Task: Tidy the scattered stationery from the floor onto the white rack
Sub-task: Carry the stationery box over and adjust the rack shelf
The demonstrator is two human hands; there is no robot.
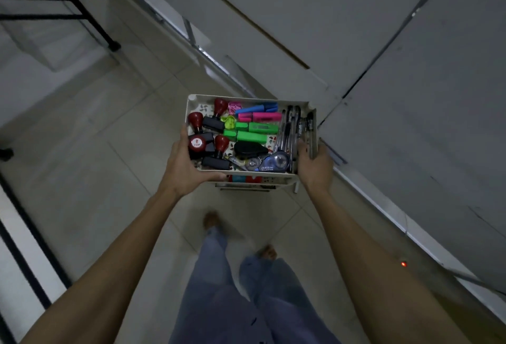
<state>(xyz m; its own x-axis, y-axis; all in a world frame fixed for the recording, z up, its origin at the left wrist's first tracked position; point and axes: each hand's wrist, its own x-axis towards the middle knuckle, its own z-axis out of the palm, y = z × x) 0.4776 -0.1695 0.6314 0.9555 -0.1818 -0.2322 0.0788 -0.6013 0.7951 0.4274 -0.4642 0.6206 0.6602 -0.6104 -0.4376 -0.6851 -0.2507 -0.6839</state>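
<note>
Stationery fills the top tray (312, 124) of the white rack (254, 182), which is seen from above in dim light over a pale tiled floor (82, 130) and is gripped at both of its near corners.

At the left, the left hand (184, 164) is closed around the tray's near left corner: the thumb is laid along the left wall and the fingers are curled under the front rim. Just inside that wall, four stamps with red knobs (204, 135) on black bases are grouped, one marked "TOP".

Toward the middle, small pink and yellow-green pieces (231, 115) are lying, and beside them the highlighters (254, 124) are stacked in rows, blue at the far side, then pink, then two green. Nearer the front rim, a black teardrop-shaped item (249, 148) and two correction tape dispensers (269, 162) are placed.

Along the right side, a bundle of pens (293, 132) is laid lengthwise. The right hand (315, 164) is closed on the tray's near right corner, the thumb resting inside against the pens and the fingers hidden behind the wall.

Beneath the front rim, a lower shelf (253, 180) with red and blue items is glimpsed.
</note>
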